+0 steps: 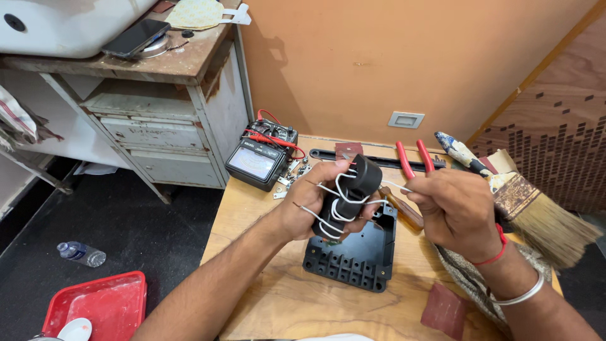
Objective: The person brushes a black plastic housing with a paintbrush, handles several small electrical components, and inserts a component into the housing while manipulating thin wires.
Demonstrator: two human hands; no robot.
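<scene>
My left hand point(312, 205) grips a black block-shaped electrical part point(353, 192) with several white wires looping out of it, held above the wooden table point(278, 297). My right hand point(456, 209) pinches one white wire point(396, 186) coming off the part's right side. A black plastic base plate point(353, 256) lies flat on the table right under the part. Red-handled pliers point(413, 158) lie just behind my right hand, and a wooden-handled tool point(404, 211) shows between my hands.
An analog multimeter point(259, 161) with red leads sits at the table's back left, small metal parts point(291, 173) beside it. A paintbrush point(536, 211) lies at right. Sandpaper pieces point(445, 309) lie near the front. A metal cabinet point(164, 120), red tray point(98, 303) and bottle point(81, 252) stand left.
</scene>
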